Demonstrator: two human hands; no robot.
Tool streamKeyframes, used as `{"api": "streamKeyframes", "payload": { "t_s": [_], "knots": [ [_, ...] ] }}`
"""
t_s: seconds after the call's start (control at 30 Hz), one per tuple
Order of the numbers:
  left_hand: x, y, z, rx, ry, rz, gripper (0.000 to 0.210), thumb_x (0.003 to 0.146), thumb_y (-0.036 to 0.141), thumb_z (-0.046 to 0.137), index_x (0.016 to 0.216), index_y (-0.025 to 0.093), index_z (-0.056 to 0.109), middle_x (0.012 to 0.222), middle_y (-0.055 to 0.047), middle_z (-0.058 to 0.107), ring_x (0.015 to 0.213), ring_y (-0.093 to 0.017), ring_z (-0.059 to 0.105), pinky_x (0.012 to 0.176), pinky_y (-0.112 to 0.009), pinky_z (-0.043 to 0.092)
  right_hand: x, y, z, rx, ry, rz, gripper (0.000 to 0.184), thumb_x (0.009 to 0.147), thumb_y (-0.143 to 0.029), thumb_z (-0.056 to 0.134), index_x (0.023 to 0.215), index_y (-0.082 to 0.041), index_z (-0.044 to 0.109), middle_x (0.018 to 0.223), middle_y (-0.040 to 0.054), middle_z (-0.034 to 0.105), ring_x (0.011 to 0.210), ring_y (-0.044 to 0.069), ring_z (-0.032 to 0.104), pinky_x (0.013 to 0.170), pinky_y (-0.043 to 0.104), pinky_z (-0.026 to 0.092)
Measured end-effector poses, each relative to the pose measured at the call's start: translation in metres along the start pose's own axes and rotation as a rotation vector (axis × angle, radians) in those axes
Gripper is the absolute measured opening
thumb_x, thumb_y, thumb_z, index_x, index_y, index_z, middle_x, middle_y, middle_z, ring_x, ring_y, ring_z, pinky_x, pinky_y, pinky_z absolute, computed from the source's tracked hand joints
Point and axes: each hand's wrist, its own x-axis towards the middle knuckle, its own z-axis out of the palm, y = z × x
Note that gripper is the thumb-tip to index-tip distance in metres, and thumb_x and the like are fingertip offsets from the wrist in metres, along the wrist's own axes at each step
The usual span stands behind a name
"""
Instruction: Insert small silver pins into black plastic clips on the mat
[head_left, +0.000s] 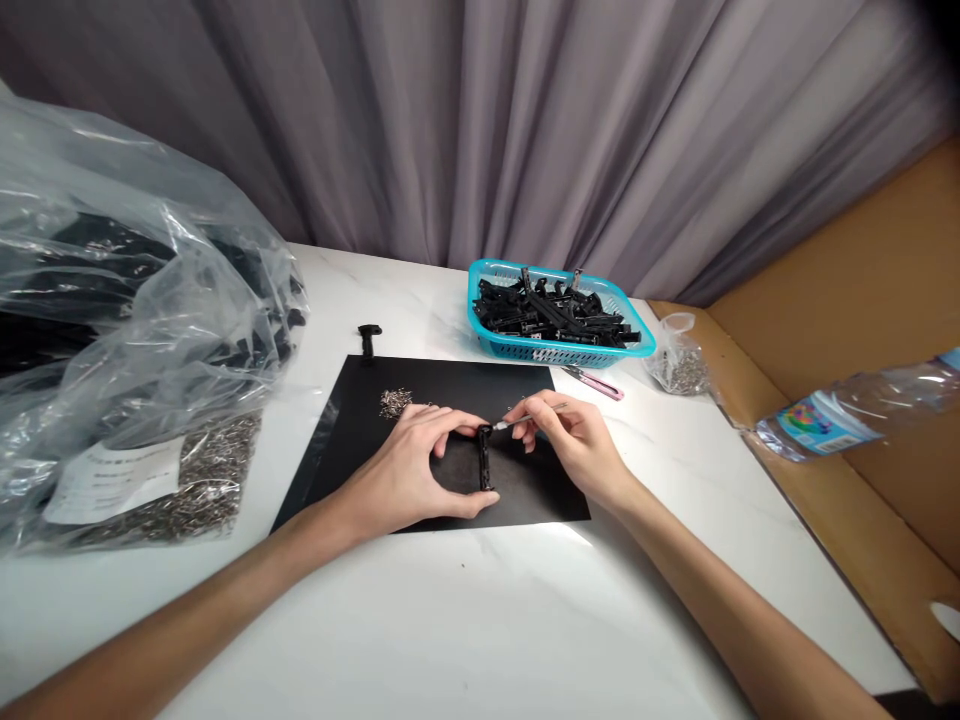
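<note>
A: What is the left hand (409, 462) doing?

B: Holding a slim black part (484, 465) by its two ends, thumb at the near end, fingers at the far one.

A: Where is the part?

B: Over the right half of the black mat (465, 376). Whether it touches the mat, I can't tell.

A: And the right hand (576, 440)?

B: Closed in a pinch around a thin, pale tool (537, 415). The tip is at the part's far end; I can't tell if they touch.

A: What's near the hands?

B: A heap of tiny metal pins (393, 403) on the mat, just beyond the left hand. A second part (367, 340) sits by the mat's far edge.

A: Farther off?

B: A blue basket (645, 350) full of black pieces (555, 310), with a pink cutter (600, 384) in front. A small clear bag (679, 365) is right of the basket, and a bottle (825, 420) lies farther right.
</note>
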Motion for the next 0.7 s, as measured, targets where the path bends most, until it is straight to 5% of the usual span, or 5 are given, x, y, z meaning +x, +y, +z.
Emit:
{"api": "streamKeyframes", "payload": {
  "t_s": [0.7],
  "knots": [
    [0.003,0.0003,-0.0003,0.038,-0.023,0.044,0.059,0.065,0.049,0.086,0.116,0.024,0.068,0.093,-0.002,0.064,0.092,-0.024,0.059,0.092,-0.043,0.048,-0.0009,-0.0025,0.0044,0.035,0.034,0.011,0.04,0.099,-0.053,0.06,0.092,-0.018,0.077,0.076,0.0035,0.071,0.064,0.013,0.064,0.062,0.028,0.056]
  ]
}}
